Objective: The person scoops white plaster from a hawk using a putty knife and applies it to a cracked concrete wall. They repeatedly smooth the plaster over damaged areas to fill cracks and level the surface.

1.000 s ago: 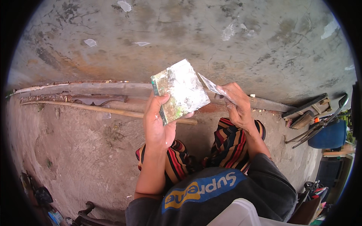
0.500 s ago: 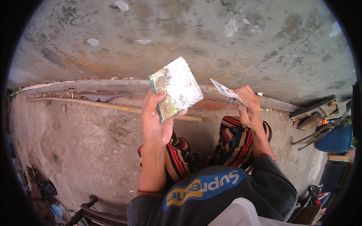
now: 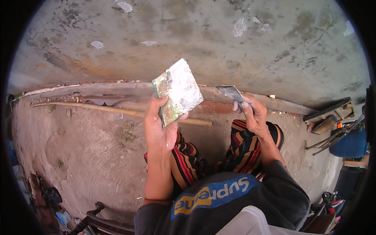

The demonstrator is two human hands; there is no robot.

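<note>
My left hand (image 3: 157, 127) grips a square, flat board (image 3: 179, 92) by its lower left corner, thumb on top. Wet-looking white putty covers much of the board's face, with brown and green stains along its left side. To the right, my right hand (image 3: 255, 115) is closed round a putty knife (image 3: 232, 93); its thin grey blade points up and left, toward the board but apart from it. The knife's handle is mostly hidden by my fingers. Beyond both hands rises a grey plastered wall (image 3: 188, 43) with several white patches, such as one patch (image 3: 96, 44) on the left.
A long wooden pole (image 3: 90, 108) lies on the rough concrete floor (image 3: 78, 156) near the wall's foot. At the right are a wooden frame (image 3: 331, 113), metal bars and a blue barrel (image 3: 348, 143). Dark curved furniture (image 3: 92, 217) stands at the lower left.
The putty knife has turned in my right hand, its blade now showing a darker grey face and lying flatter. The board has shifted slightly left.
</note>
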